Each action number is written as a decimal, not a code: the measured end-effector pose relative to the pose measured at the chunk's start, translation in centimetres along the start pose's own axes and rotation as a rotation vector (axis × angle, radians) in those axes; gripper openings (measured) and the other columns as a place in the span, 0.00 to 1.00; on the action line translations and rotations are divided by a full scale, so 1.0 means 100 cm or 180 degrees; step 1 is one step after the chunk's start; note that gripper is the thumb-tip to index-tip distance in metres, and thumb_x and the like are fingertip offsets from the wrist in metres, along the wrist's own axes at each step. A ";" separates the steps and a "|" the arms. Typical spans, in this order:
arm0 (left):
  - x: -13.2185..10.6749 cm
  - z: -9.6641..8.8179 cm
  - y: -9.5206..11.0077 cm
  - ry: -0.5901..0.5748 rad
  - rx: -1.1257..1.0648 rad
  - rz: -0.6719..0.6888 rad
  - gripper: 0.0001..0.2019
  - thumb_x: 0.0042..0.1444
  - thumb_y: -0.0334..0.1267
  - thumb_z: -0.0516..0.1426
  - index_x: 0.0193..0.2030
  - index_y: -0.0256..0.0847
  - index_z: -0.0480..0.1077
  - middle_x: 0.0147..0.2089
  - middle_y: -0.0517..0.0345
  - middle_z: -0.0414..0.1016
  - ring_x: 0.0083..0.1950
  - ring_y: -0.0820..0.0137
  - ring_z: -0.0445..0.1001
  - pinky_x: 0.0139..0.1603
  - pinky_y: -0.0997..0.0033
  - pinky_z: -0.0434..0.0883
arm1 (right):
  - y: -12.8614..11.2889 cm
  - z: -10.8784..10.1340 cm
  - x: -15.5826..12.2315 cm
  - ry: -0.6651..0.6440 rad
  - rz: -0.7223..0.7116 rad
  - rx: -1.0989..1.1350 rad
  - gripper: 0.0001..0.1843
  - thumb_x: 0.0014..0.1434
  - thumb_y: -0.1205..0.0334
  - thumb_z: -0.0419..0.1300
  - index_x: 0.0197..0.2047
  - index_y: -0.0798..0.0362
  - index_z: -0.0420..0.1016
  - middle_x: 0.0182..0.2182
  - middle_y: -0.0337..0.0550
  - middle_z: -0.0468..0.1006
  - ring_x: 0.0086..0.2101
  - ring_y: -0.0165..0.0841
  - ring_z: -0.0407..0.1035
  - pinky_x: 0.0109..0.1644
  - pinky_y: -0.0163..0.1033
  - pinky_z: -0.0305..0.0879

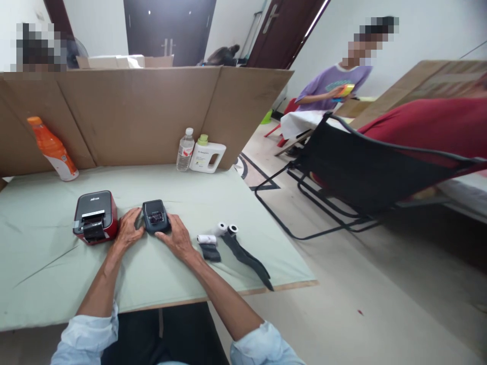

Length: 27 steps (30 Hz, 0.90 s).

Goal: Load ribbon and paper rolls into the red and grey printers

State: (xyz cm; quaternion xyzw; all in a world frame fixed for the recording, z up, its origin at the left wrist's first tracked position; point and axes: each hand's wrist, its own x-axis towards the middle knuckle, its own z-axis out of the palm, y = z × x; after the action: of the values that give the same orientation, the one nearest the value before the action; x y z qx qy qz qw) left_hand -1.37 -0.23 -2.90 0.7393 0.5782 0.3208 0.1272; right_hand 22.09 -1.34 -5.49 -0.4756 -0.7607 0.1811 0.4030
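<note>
A small dark portable printer [155, 218] with a glossy window on top sits on the pale green cloth between my hands. My right hand [178, 237] grips its right side, thumb at the front edge. By its left side, my left hand [130, 228] has thumb and fingers apart; whether the tips touch the case I cannot tell. Just left of that hand stands a larger red and black label printer [95, 217], with dark film at its front slot. Right of my right hand lie white rolls [206, 239] and a long black strip [247, 259].
A cardboard panel [140, 116] borders the table's [160, 281] back. Before it are an orange bottle [53, 149], a clear water bottle [185, 150] and a white jug [207, 157]. To the right are a black folding chair [342, 167] and a person in purple [331, 83] holding something yellow.
</note>
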 end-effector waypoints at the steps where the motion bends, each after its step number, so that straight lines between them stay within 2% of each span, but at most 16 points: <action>1: 0.000 0.000 0.000 -0.0055 0.0029 -0.0011 0.34 0.53 0.38 0.60 0.69 0.42 0.68 0.69 0.43 0.72 0.72 0.48 0.68 0.74 0.42 0.64 | 0.000 0.000 0.000 0.0020 -0.0002 -0.0016 0.37 0.61 0.53 0.69 0.69 0.52 0.64 0.56 0.54 0.75 0.56 0.46 0.72 0.62 0.51 0.71; 8: -0.003 -0.001 0.008 -0.0303 0.0291 -0.0132 0.35 0.57 0.38 0.58 0.74 0.44 0.65 0.72 0.43 0.69 0.75 0.45 0.63 0.74 0.38 0.60 | -0.005 -0.002 0.000 0.0092 0.0031 -0.0034 0.35 0.63 0.51 0.68 0.67 0.54 0.65 0.55 0.55 0.76 0.56 0.46 0.72 0.62 0.52 0.71; 16: -0.002 -0.001 0.014 -0.0300 0.0424 -0.0100 0.34 0.59 0.39 0.57 0.74 0.41 0.64 0.72 0.40 0.69 0.75 0.45 0.63 0.73 0.40 0.60 | -0.008 -0.006 0.001 0.0094 0.0088 0.0010 0.34 0.63 0.53 0.68 0.68 0.54 0.64 0.55 0.55 0.76 0.56 0.46 0.72 0.62 0.51 0.71; 19: -0.003 0.000 0.017 -0.0312 0.0484 -0.0107 0.34 0.60 0.39 0.55 0.74 0.39 0.63 0.73 0.39 0.68 0.76 0.45 0.62 0.74 0.41 0.60 | -0.012 -0.007 -0.003 -0.0053 0.0114 -0.0168 0.41 0.63 0.52 0.68 0.73 0.55 0.58 0.61 0.60 0.73 0.61 0.50 0.69 0.65 0.56 0.69; 22: -0.012 0.001 0.020 -0.0326 0.0553 -0.0090 0.33 0.63 0.40 0.54 0.75 0.38 0.62 0.75 0.38 0.65 0.77 0.46 0.61 0.75 0.41 0.59 | -0.016 -0.009 -0.013 -0.0333 0.0188 -0.0487 0.50 0.62 0.50 0.69 0.77 0.59 0.49 0.69 0.68 0.64 0.67 0.56 0.62 0.68 0.64 0.64; 27: -0.040 0.003 0.024 -0.0179 0.0725 0.0026 0.30 0.68 0.45 0.52 0.74 0.37 0.61 0.77 0.37 0.61 0.78 0.47 0.59 0.76 0.41 0.58 | -0.019 -0.014 -0.035 -0.0484 0.0042 -0.0726 0.52 0.66 0.49 0.64 0.80 0.60 0.40 0.73 0.70 0.57 0.71 0.56 0.58 0.70 0.65 0.61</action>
State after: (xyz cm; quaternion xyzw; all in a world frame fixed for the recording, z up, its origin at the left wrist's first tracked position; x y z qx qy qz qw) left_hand 0.10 -4.65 -3.10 0.7600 0.6041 0.2327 0.0572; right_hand 22.91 -5.45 -4.90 -0.5082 -0.8016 0.1316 0.2862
